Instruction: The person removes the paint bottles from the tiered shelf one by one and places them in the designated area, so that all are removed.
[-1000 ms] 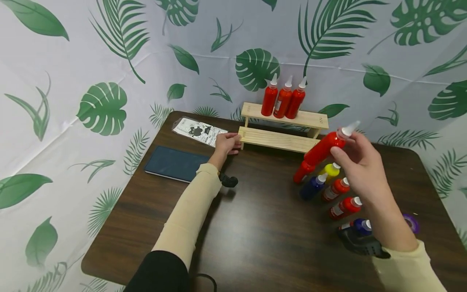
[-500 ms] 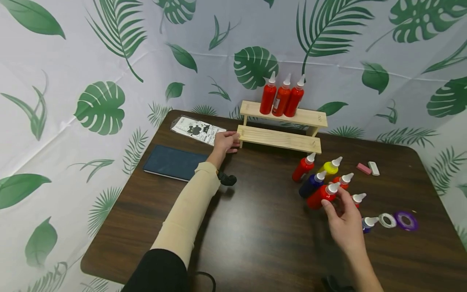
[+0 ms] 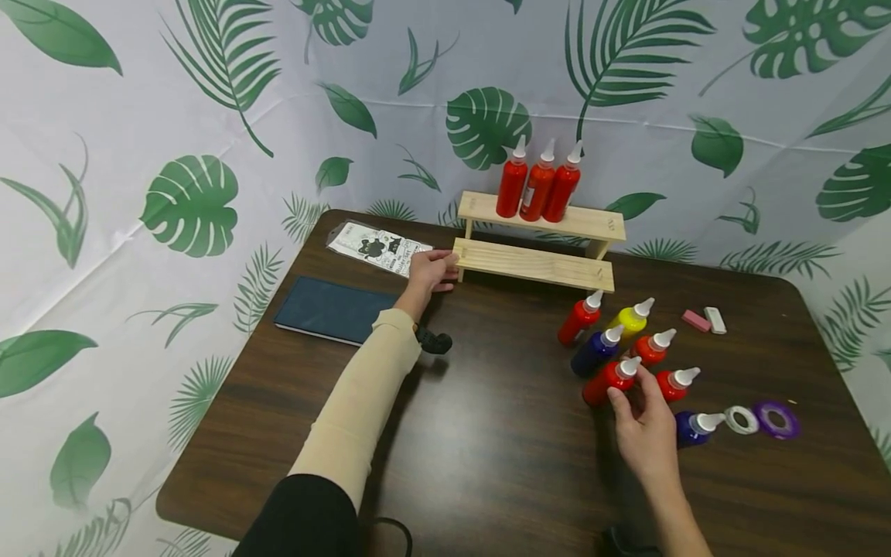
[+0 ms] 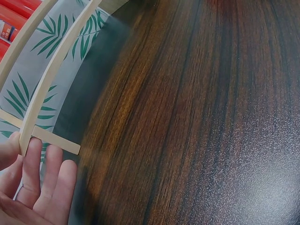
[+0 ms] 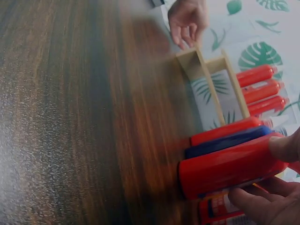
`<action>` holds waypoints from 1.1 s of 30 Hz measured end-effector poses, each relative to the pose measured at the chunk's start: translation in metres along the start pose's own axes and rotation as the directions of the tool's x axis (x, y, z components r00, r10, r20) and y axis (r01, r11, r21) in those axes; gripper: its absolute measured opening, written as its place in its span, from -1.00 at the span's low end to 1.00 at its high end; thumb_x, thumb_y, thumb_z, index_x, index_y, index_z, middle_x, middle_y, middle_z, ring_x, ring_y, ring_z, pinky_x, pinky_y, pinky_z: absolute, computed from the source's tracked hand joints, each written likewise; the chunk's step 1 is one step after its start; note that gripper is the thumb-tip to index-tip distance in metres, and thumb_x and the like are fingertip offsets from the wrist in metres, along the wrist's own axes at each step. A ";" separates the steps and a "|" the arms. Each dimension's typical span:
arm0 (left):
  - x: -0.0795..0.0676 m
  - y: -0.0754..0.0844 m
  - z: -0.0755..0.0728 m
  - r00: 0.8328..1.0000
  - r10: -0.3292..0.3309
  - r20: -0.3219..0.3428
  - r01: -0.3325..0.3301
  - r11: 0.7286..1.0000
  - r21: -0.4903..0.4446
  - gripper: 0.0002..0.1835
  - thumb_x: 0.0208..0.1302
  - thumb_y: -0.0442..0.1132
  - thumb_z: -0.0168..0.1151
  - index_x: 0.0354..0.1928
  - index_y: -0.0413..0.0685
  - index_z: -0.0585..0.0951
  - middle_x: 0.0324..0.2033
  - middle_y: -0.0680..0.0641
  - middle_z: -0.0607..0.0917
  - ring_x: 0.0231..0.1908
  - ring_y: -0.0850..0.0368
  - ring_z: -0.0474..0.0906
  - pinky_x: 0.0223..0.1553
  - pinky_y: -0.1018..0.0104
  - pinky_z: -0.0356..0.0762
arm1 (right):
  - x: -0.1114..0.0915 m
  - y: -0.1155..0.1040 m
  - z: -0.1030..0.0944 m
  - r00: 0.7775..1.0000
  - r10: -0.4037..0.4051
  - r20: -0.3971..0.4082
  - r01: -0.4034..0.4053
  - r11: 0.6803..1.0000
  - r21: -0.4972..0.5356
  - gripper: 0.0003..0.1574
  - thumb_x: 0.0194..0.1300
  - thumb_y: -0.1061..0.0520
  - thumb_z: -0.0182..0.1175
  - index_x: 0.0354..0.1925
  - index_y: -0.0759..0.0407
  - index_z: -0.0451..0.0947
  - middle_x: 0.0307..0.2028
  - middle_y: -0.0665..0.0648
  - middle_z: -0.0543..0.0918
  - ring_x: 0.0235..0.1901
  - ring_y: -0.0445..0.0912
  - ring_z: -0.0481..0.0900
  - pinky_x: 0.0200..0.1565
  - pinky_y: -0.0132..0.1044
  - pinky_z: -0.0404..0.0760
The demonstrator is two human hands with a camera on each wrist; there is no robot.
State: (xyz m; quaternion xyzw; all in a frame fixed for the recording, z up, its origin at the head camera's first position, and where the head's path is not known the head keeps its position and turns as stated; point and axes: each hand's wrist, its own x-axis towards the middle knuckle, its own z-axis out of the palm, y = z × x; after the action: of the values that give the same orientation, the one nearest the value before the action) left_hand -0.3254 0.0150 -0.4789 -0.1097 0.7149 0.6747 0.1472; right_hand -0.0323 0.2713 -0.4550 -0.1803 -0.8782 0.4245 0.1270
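My left hand pinches the left end of the two-tier wooden shelf, thumb above the lower board and fingers below it in the left wrist view. My right hand grips a red squeeze bottle with a white nozzle near its top; the bottle stands nearly upright, its base at the tabletop. Close around it are a dark blue bottle, a red bottle, a yellow bottle and two more red bottles. A purple-blue bottle is right of the hand.
Three red bottles stand on the upper tier. Pink and white erasers and white and purple tape rolls lie at right. A dark notebook and a packaged printed sheet lie at left. A leaf-patterned cloth hangs behind.
My right hand has brought the red bottle down from above the group near the shelf, toward me, to the front of the group. My left hand stays at the shelf's end.
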 end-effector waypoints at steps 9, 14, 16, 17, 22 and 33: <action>0.000 0.001 -0.001 1.000 0.006 -0.003 -0.006 1.000 0.006 -0.66 0.27 -0.13 0.28 0.04 -0.10 0.63 -0.24 -0.16 0.73 -0.22 0.02 0.70 -0.30 0.20 0.70 | 0.000 -0.005 -0.004 0.999 0.020 0.049 -0.018 0.999 -0.035 -0.28 0.40 0.17 0.10 0.43 0.14 0.11 0.32 0.37 0.31 0.21 0.32 0.38 0.12 0.15 0.43; 0.000 0.003 0.001 1.000 0.002 -0.011 -0.002 1.000 0.002 -0.66 0.27 -0.12 0.29 0.03 -0.09 0.64 -0.26 -0.15 0.73 -0.24 0.03 0.71 -0.36 0.25 0.70 | -0.002 -0.023 -0.018 0.999 -0.034 0.030 0.035 0.998 -0.052 -0.20 0.35 0.14 0.18 0.45 0.06 0.10 0.32 0.29 0.35 0.22 0.22 0.41 0.11 -0.07 0.44; 0.000 0.003 0.001 1.000 0.008 -0.012 -0.008 1.000 0.000 -0.67 0.26 -0.13 0.30 0.03 -0.09 0.64 -0.26 -0.15 0.73 -0.24 0.03 0.71 -0.37 0.25 0.69 | -0.001 -0.034 -0.026 0.998 -0.070 0.007 0.070 0.996 -0.052 -0.21 0.35 0.13 0.19 0.44 0.01 0.12 0.31 0.22 0.39 0.23 0.15 0.42 0.10 -0.23 0.45; 0.000 0.003 0.001 1.000 0.011 -0.012 -0.011 1.000 0.000 -0.67 0.26 -0.13 0.30 0.03 -0.10 0.64 -0.26 -0.15 0.73 -0.25 0.03 0.71 -0.37 0.25 0.69 | -0.001 -0.040 -0.030 0.996 -0.089 -0.003 0.089 0.995 -0.054 -0.22 0.35 0.11 0.18 0.44 -0.04 0.13 0.30 0.19 0.40 0.23 0.12 0.43 0.10 -0.31 0.45; 0.000 0.003 0.001 1.000 0.020 -0.007 -0.019 1.000 0.006 -0.66 0.27 -0.12 0.29 0.04 -0.09 0.64 -0.26 -0.15 0.73 -0.27 0.06 0.71 -0.38 0.27 0.69 | 0.013 -0.075 -0.054 0.972 -0.234 0.004 0.233 0.970 -0.075 -0.25 0.36 0.07 0.17 0.43 -0.19 0.15 0.28 0.13 0.42 0.23 0.01 0.43 0.05 -0.60 0.40; 0.000 0.001 0.002 1.000 -0.002 -0.019 0.002 1.000 0.015 -0.67 0.27 -0.13 0.29 0.02 -0.10 0.65 -0.31 -0.12 0.73 -0.34 0.12 0.70 -0.41 0.30 0.69 | 0.116 -0.150 -0.051 0.923 -0.233 0.305 0.267 0.961 -0.076 -0.15 0.46 -0.13 -0.05 0.51 0.09 -0.13 0.38 0.38 0.19 0.30 0.33 0.25 0.16 0.31 0.32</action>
State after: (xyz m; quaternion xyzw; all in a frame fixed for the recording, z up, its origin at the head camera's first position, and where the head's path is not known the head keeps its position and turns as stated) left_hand -0.3257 0.0166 -0.4782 -0.1157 0.7211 0.6682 0.1420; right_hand -0.1494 0.2703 -0.2976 -0.0088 -0.9263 0.3747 0.0377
